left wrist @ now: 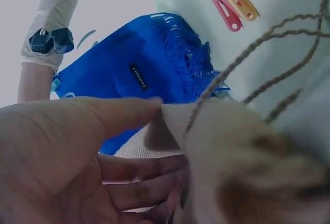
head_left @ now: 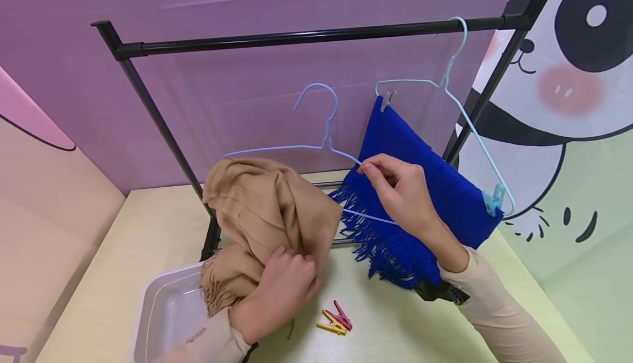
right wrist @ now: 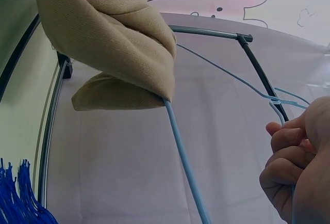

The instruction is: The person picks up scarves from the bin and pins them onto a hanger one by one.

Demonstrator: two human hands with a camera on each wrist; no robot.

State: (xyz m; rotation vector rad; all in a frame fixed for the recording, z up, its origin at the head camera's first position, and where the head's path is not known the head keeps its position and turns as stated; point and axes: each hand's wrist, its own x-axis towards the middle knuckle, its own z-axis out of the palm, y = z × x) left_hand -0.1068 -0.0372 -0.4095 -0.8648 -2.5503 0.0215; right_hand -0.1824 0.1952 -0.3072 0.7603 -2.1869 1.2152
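Observation:
A tan fringed scarf (head_left: 267, 198) is draped over the left side of a periwinkle wire hanger (head_left: 328, 127). My left hand (head_left: 284, 283) grips the lower part of this scarf; the left wrist view shows the thumb (left wrist: 124, 113) and curled fingers at the cloth. With thumb and fingertips, my right hand (head_left: 403, 195) pinches the hanger's right shoulder, below the rack's bar. In the right wrist view, the tan scarf (right wrist: 118, 43) wraps the hanger's lower wire (right wrist: 183, 157).
A blue fringed scarf (head_left: 420, 171) hangs from a pale-blue hanger (head_left: 449, 69) by a metal clip (head_left: 387, 102) and a light-blue clip (head_left: 493, 201). The black rack (head_left: 296, 37) spans the table. Yellow (head_left: 332, 327) and red clothespins (head_left: 340, 317) lie beside a grey basin (head_left: 143, 308).

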